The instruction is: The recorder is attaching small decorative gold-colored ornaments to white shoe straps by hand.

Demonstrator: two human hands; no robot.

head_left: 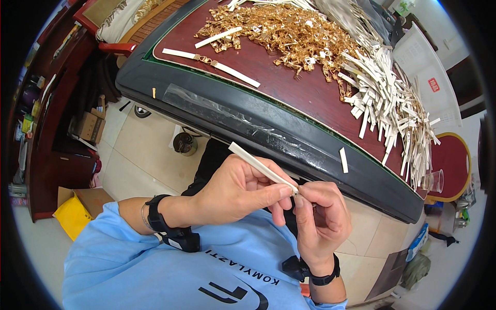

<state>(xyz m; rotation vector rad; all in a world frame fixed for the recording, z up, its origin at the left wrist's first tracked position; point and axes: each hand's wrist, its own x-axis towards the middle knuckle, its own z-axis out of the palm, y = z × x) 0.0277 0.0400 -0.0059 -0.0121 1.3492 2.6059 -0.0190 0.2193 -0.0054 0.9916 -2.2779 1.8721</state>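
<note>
My left hand [219, 194] is closed round a flat white strip [253, 164], which slants down toward my right hand. At the strip's lower end, the thumb and fingers of my right hand [326, 214] are pinched together. Something small and dark glints among those right fingers, but what it is stays hidden. Both hands are above my lap, just off the table's near edge. On the red table top [170, 39] lies a band made of two white strips joined by a gold-coloured clasp [205, 60]. A loose white strip [218, 37] rests close to it.
A heap of gold-coloured clasps [274, 31] covers the far middle of the table. White strips [385, 93] are piled along its right side. One short strip [344, 160] lies on the black table edge [248, 126]. A clear cup [435, 181] stands by the right corner, near a red chair [452, 165].
</note>
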